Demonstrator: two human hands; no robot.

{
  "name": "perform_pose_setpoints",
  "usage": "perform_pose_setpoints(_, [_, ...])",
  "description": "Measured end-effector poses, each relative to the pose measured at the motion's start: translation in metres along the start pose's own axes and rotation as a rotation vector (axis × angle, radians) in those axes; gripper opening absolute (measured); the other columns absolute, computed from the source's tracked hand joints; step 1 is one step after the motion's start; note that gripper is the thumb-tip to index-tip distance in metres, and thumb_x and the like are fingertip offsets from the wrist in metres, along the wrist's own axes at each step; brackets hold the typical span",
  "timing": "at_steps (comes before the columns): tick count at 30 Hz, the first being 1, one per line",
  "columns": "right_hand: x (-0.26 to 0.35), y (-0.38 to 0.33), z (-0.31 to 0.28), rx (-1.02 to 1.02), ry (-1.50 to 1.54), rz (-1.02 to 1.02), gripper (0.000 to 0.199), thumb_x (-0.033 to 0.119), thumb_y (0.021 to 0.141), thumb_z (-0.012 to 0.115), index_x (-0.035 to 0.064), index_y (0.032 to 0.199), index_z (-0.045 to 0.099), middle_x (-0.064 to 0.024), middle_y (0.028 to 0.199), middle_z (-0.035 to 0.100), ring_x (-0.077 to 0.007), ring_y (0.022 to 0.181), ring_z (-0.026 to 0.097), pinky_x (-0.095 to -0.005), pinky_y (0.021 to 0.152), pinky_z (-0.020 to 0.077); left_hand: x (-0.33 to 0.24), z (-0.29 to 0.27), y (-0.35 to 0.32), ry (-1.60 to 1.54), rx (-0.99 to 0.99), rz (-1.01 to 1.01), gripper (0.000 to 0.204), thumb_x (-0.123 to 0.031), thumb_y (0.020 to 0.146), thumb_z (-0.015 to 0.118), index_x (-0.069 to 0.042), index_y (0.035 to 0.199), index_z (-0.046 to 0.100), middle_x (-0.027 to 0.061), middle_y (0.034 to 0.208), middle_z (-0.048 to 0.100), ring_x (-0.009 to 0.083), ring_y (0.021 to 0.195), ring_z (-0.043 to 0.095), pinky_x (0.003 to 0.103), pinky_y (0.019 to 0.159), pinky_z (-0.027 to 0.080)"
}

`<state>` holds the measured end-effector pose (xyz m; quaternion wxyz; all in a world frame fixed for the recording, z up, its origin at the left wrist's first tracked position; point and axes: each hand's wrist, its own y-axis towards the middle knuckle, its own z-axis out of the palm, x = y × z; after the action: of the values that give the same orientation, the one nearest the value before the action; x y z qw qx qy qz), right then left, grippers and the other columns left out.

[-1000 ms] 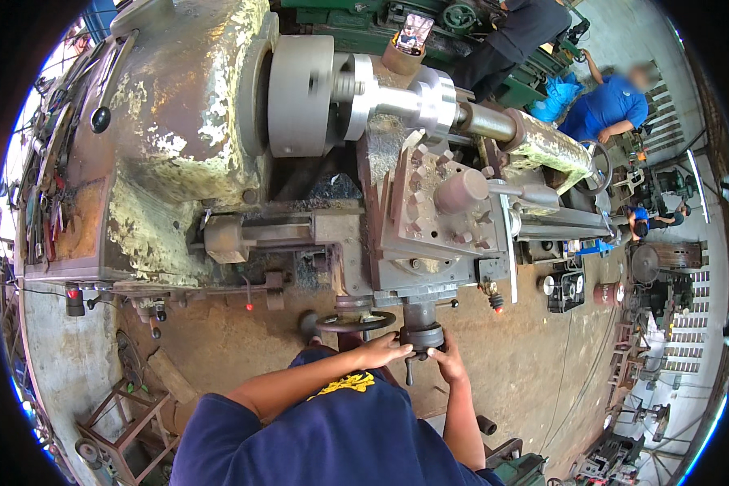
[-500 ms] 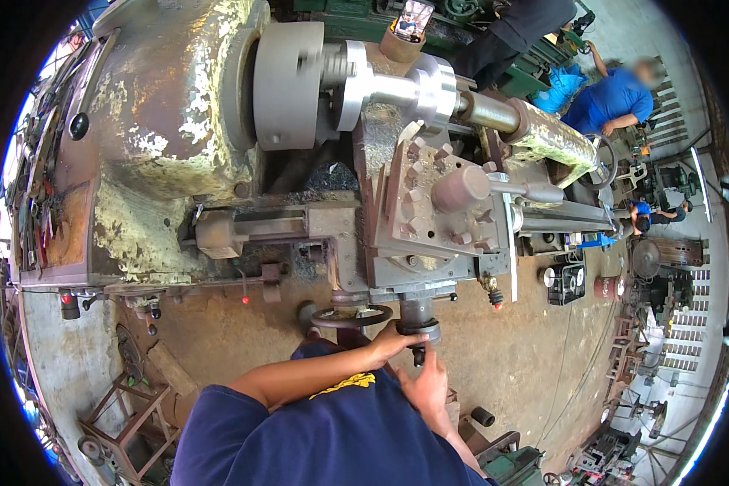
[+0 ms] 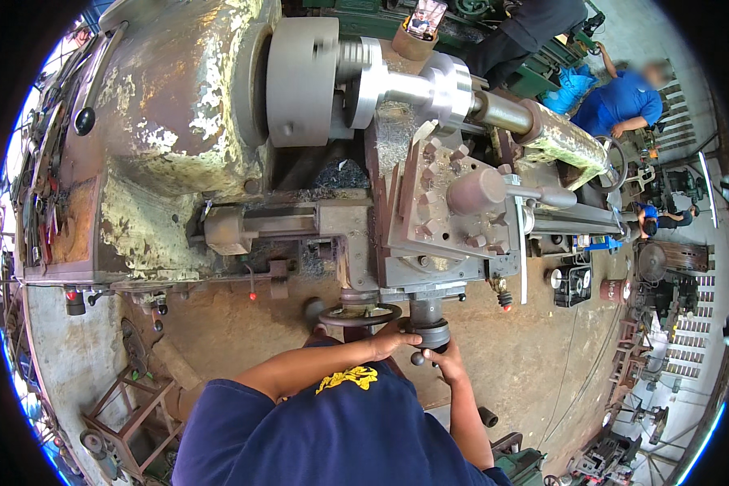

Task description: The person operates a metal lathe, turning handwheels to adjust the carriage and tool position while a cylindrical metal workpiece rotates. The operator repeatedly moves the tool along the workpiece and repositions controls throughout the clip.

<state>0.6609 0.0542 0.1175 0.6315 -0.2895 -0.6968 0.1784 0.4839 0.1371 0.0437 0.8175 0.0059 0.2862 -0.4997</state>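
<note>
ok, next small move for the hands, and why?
Probably a slight turn of the cross-slide dial: the left hand and right hand are both at it, and the tool post sits close to the shiny workpiece, contact unclear, so a coarse turn could overshoot.

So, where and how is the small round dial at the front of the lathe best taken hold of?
Probably by the rim of the dial, at its left and right edges, coming from the person's side: it is round and juts that way, with the slide behind.
</note>
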Motion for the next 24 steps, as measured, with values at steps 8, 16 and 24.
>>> perform_pose_setpoints(8, [0.067,-0.04,0.047,-0.515,-0.933,-0.157,0.078,0.027,0.067,0.09,-0.0051,0.127,0.051,-0.023,0.097,0.069,-0.0376,0.093,0.069,-0.0408,0.081,0.0548,0.014,-0.019,-0.022,-0.139,0.03,-0.158,0.045,-0.021,0.094,0.064,-0.004,0.135,0.053,0.0049,0.123,0.063,0.0146,0.108,0.058,0.032,0.094,0.043])
perform_pose_setpoints(16, [0.048,-0.068,0.06,-0.487,-0.591,-0.063,0.039,0.014,0.075,0.083,-0.0072,0.102,0.064,-0.02,0.084,0.072,-0.0291,0.08,0.073,-0.0361,0.074,0.0575,-0.007,0.023,-0.025,0.489,-0.138,-0.018,0.068,-0.035,0.088,0.076,-0.004,0.141,0.047,0.0078,0.135,0.057,0.02,0.127,0.048,0.036,0.108,0.037])
perform_pose_setpoints(24, [-0.004,-0.061,0.06,-0.232,0.037,0.178,0.015,0.006,0.095,0.062,-0.0088,0.097,0.064,-0.0162,0.082,0.073,-0.018,0.073,0.072,-0.03,0.065,0.0561,-0.027,0.038,-0.021,0.315,-0.007,-0.061,0.063,-0.034,0.087,0.078,-0.003,0.136,0.053,0.0093,0.132,0.058,0.0193,0.126,0.048,0.036,0.109,0.035])
